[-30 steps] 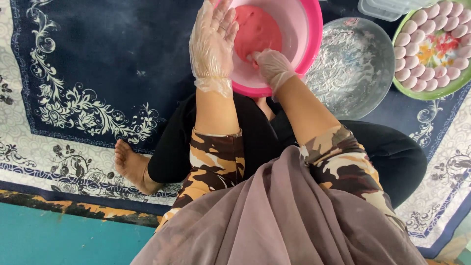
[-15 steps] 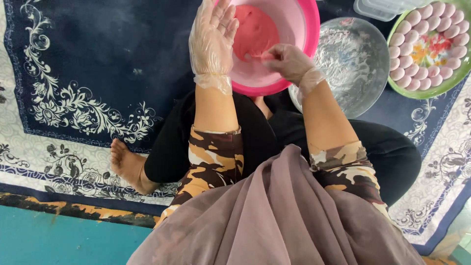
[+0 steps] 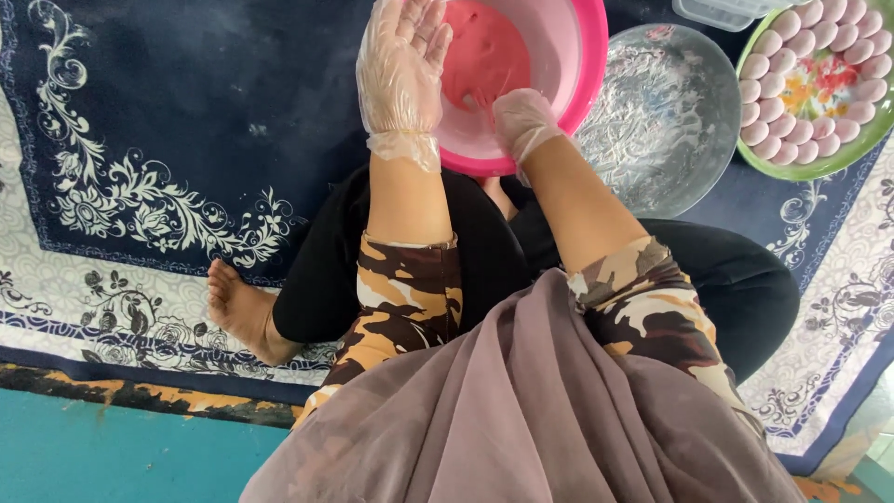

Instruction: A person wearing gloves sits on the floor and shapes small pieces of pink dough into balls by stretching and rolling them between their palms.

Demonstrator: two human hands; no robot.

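Carpet (image 3: 168,112): dark blue with pale scrollwork, the largest item. It lies under the pink bowl and everything else, and we sit on it cross-legged with one bare foot (image 3: 244,312) out to the near left of the bowl.

Glass dish (image 3: 666,116): clear and empty-looking, touching or just beside the bowl on its right.

Pink bowl (image 3: 582,70): round, bright pink rim with a pale inside, at the top centre just beyond our knees. It holds the pink dough (image 3: 484,47), a smooth mass against the far inner wall.

Green plate (image 3: 852,154): further right of the bowl, past the glass dish. It carries rows of pale pink balls (image 3: 792,121) around its edge.

Clear plastic tub (image 3: 726,11): only a corner shows, behind the glass dish and right of the bowl.

Left hand (image 3: 402,70): in a thin clear glove, over the bowl's left rim, fingers straight and spread, holding nothing. It sits much as it did a second ago.

Right hand (image 3: 523,121): gloved. Half a second ago it lay across the bowl's near rim; it now reaches down inside, fingers (image 3: 484,98) curled narrow at the near edge of the dough. Whether they have pinched off a piece we cannot tell. We judge another portion of dough is being taken.
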